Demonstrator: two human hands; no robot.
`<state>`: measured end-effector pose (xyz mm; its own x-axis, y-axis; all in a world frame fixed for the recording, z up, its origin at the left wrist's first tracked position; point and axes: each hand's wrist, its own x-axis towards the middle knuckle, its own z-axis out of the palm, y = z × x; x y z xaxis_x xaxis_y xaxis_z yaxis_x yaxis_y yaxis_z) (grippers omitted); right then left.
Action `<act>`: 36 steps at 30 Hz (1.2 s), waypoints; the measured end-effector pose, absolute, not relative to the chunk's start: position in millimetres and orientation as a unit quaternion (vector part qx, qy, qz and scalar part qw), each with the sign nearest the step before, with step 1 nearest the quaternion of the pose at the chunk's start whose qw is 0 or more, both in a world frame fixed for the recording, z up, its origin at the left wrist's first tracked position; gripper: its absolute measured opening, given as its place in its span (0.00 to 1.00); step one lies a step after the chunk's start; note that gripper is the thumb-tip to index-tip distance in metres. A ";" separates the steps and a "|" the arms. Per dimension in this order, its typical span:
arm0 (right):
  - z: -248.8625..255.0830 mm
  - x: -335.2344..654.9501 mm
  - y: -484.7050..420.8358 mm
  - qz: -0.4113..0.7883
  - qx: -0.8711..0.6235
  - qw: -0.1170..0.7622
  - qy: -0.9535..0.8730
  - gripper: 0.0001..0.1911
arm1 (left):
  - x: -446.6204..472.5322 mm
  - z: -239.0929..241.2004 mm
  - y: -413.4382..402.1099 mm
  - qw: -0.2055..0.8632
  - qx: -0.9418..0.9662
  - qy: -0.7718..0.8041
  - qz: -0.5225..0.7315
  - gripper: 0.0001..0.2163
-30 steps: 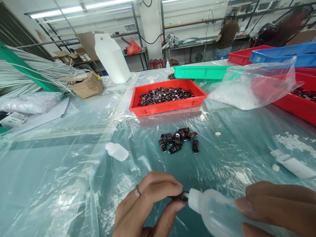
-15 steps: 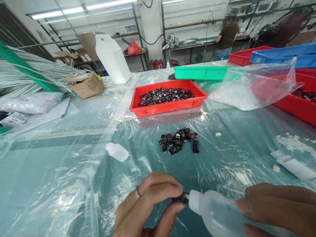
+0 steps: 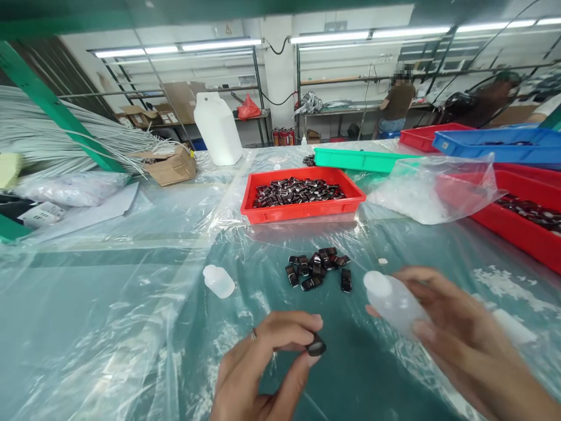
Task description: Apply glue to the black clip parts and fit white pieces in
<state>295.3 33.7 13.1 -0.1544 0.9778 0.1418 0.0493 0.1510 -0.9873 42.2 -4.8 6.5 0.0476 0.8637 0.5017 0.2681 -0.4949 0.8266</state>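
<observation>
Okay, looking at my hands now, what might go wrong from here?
Your left hand pinches a small black piece, which might slip out. Your right hand holds a translucent bottle at a slant, which might drip. That bottle is near the loose black pieces, so a sideways swing might scatter some.

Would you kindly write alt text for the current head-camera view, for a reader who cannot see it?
A person's left hand pinches a small dark piece; the right hand holds a translucent bottle apart from it. Beyond, on a plastic-covered table, lie a small pile of dark pieces and a red tray of similar pieces.
</observation>
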 end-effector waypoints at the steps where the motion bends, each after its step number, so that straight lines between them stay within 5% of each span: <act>1: 9.7 291.1 36.3 0.529 -0.426 0.457 -0.574 0.19 | 38.8 6.7 -2.1 0.276 0.675 0.420 0.540 0.10; 8: -11.6 251.6 25.6 0.512 -0.403 0.351 -0.672 0.19 | 16.6 4.9 22.5 0.276 0.643 0.483 0.526 0.03; 14: 3.4 277.8 41.6 0.433 -0.376 0.287 -0.768 0.33 | 10.6 4.1 32.2 0.311 0.613 0.478 0.546 0.08; 16: 3.9 303.2 65.1 0.372 -0.421 0.326 -0.761 0.20 | 11.5 5.5 31.3 0.325 0.613 0.473 0.543 0.09; 22: -21.8 344.4 118.4 0.257 -0.524 0.349 -0.733 0.13 | 16.7 12.3 22.2 0.354 0.617 0.459 0.532 0.10; 36: 76.5 205.9 24.2 0.443 -0.352 0.395 -0.724 0.15 | 15.2 28.9 5.7 0.374 0.643 0.378 0.551 0.09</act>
